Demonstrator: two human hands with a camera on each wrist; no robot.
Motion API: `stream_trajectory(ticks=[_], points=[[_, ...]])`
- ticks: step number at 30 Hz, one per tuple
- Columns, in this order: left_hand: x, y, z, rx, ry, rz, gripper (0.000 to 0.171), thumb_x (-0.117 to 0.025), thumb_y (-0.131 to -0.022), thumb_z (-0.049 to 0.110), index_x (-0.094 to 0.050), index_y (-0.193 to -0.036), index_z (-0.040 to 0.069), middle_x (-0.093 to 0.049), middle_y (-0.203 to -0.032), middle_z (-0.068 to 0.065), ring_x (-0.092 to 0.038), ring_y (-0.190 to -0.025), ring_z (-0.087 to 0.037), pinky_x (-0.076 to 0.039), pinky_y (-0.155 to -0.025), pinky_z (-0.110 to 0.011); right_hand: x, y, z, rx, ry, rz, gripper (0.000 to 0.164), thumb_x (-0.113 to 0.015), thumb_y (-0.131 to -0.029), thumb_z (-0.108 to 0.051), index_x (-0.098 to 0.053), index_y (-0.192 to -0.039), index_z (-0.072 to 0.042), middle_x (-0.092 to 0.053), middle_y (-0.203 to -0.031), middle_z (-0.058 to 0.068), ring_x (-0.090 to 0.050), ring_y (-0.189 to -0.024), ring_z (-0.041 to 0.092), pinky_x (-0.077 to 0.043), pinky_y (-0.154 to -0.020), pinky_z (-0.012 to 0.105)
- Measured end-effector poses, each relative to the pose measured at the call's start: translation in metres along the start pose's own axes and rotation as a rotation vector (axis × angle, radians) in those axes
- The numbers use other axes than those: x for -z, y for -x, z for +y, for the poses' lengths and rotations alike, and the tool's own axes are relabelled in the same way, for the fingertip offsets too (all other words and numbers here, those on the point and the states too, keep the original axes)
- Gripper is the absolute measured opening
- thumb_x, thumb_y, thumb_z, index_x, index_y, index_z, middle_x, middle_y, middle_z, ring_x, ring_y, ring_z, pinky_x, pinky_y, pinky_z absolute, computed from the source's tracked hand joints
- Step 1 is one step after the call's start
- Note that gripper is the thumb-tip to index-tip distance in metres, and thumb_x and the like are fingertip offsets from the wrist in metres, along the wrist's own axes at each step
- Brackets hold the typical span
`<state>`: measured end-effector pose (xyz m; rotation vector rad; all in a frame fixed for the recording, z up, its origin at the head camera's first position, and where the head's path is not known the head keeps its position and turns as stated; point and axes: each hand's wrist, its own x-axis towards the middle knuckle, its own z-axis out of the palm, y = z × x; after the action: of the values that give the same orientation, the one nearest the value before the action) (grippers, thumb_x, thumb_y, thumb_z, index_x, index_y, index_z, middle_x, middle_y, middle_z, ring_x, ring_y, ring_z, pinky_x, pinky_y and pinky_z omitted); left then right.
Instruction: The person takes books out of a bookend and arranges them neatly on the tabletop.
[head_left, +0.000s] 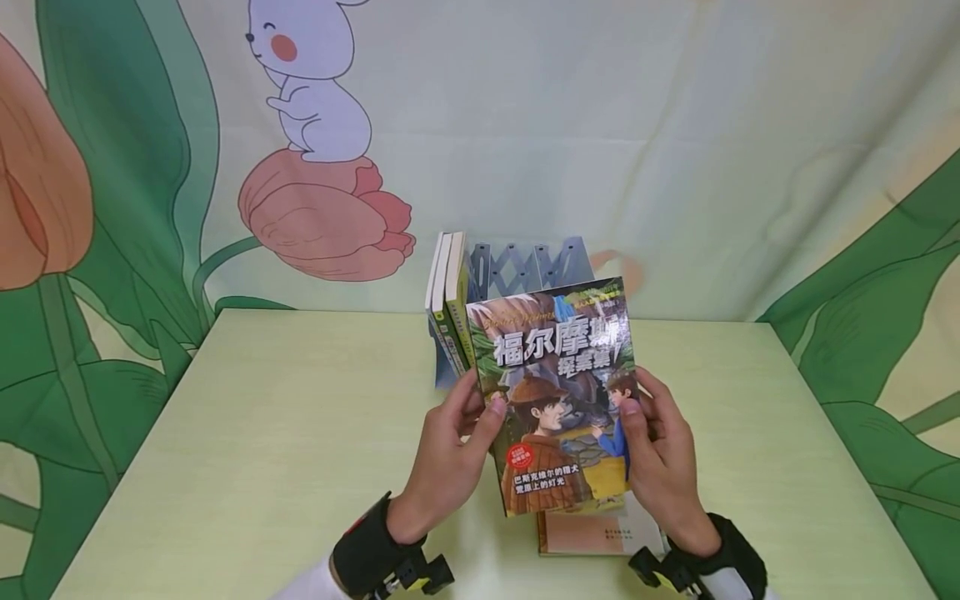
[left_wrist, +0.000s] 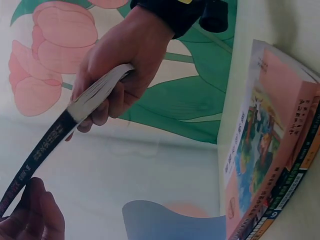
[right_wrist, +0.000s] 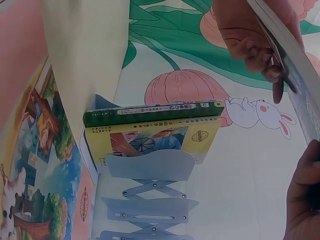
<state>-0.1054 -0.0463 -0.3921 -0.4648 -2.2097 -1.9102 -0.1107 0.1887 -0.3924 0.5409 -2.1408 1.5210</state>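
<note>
Both hands hold a paperback book above the table, its illustrated cover with two figures facing up. My left hand grips its left edge, thumb on the cover and fingers behind. At the opposite edge, my right hand pinches it the same way. In the left wrist view the page edges show beside the right hand, and the dark spine runs toward the left hand. Beneath the held book lies a pink-covered book, mostly hidden in the head view, atop several stacked books.
Behind the held book stands a blue-grey expandable book rack. At its left end a green book and a yellow book stand upright. The pale table meets a printed curtain at the back.
</note>
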Motion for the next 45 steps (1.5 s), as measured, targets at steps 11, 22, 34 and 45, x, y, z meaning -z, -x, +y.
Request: stream_trajectory(ticks=[11,22,34,45], points=[[-0.004,0.006,-0.005,0.007,-0.013,-0.007,0.049,-0.047,-0.104,0.019,-0.037,-0.148,0.001,-0.070,-0.111,-0.015,-0.069,-0.097,-0.021,-0.055,-0.079,-0.025,0.001,0.002,0.002,-0.036,-0.038,0.011,0.041,-0.039,-0.102,0.005,-0.043,-0.143,0.003,-0.065,-0.107,-0.021,-0.064,-0.083,-0.003,-0.049,-0.061,0.015],[-0.008,0.005,-0.004,0.013,-0.004,-0.002,0.048,-0.049,-0.104,0.019,-0.040,-0.147,0.000,-0.070,-0.109,-0.015,-0.070,-0.102,-0.025,-0.057,-0.081,-0.027,0.010,0.000,0.001,-0.090,-0.026,-0.066,0.040,-0.043,-0.103,-0.002,-0.044,-0.142,-0.005,-0.062,-0.111,-0.016,-0.066,-0.081,0.002,-0.055,-0.060,0.022],[-0.011,0.004,-0.004,0.018,0.001,-0.026,0.048,-0.054,-0.102,0.019,-0.044,-0.143,-0.002,-0.070,-0.094,-0.012,-0.068,-0.082,-0.011,-0.057,-0.068,-0.025,0.017,0.006,0.003,-0.118,0.073,-0.032,0.042,-0.049,-0.100,-0.001,-0.050,-0.141,-0.011,-0.057,-0.105,0.000,-0.065,-0.078,0.007,-0.055,-0.057,0.023],[-0.015,0.003,-0.008,0.077,0.117,-0.128,0.043,-0.054,-0.102,0.020,-0.048,-0.140,0.002,-0.061,-0.098,-0.018,-0.067,-0.070,-0.010,-0.057,-0.057,-0.033,0.027,0.012,0.012,-0.130,0.133,-0.041,0.042,-0.051,-0.100,-0.002,-0.051,-0.140,-0.012,-0.059,-0.107,0.002,-0.066,-0.083,0.004,-0.056,-0.060,0.023]])
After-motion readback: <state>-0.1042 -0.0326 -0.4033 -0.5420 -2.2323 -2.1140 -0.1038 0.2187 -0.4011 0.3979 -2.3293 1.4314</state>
